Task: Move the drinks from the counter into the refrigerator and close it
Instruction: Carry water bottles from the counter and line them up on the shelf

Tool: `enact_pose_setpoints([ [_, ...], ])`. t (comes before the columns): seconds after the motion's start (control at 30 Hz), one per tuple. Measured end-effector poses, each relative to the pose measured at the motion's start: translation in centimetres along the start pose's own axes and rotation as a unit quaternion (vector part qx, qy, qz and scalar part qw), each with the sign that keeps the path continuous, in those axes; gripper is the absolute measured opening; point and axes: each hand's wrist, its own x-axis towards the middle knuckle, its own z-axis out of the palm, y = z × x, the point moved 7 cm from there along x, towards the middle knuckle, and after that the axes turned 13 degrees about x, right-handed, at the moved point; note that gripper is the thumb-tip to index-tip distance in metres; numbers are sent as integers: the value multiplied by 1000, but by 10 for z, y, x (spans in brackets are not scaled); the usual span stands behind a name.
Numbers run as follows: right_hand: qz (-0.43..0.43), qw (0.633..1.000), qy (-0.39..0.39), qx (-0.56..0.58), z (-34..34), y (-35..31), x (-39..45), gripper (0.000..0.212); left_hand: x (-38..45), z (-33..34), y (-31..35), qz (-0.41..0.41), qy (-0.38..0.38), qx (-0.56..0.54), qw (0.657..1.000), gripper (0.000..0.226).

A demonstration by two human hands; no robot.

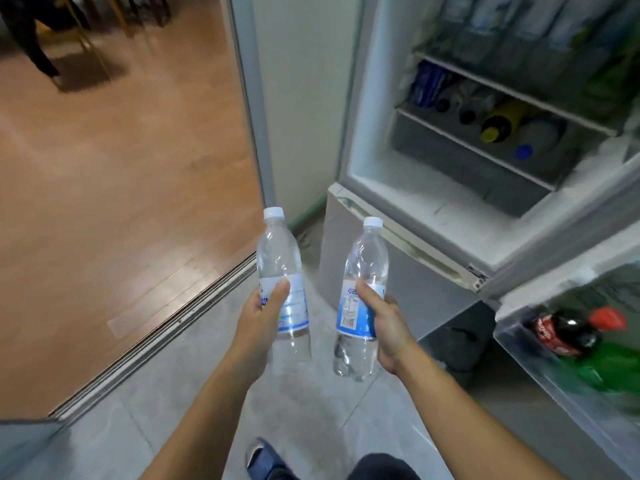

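My left hand (258,323) grips a clear water bottle (280,258) with a white cap and blue label, held upright. My right hand (386,327) grips a second water bottle (363,271) of the same kind, also upright. Both bottles hang over the grey tile floor, in front of the open refrigerator (374,133). Its upper compartment stands open at the upper right, with a glass shelf (512,88) and a drawer (460,150) holding several bottles. The open door's rack (519,348) at the right carries a cola bottle (564,334) and a green bottle (609,368).
A sliding-door track (166,330) divides the grey tiles from a wooden floor (121,168) on the left. A door frame (249,98) stands left of the refrigerator. Someone's legs (31,39) and chair legs show at the far upper left. My slippered foot (263,459) is at the bottom.
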Motion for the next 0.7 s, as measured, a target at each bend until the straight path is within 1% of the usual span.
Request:
enact_pose_setpoints([
  [0.07, -31, 999, 24, 15, 10, -18, 7, 79, 25, 4, 27, 18, -40, 16, 999, 22],
  [0.13, -57, 997, 44, 39, 17, -36, 12, 78, 45, 15, 51, 38, -74, 31, 996, 16],
  [0.27, -111, 990, 63, 67, 19, -75, 22, 64, 75, 49, 96, 74, -135, 58, 986, 18],
  [0.33, -140, 985, 69, 79, 17, -100, 29, 58, 89, 73, 119, 85, -170, 67, 979, 12],
  [0.4, -164, 979, 81, 86, 12, -126, 38, 57, 100, 99, 142, 98, -204, 76, 971, 10],
  [0.5, -203, 969, 92, 108, 3, -167, 53, 52, 115, 134, 174, 115, -232, 60, 964, 22],
  [0.6, -228, 958, 103, 138, -7, -204, 69, 33, 130, 164, 202, 122, -252, 36, 959, 37],
  [0.63, -234, 955, 111, 144, -11, -215, 74, 30, 136, 174, 210, 125, -257, 31, 958, 39],
  [0.7, -251, 947, 128, 152, -20, -239, 83, 28, 146, 192, 228, 143, -261, 36, 954, 37],
])
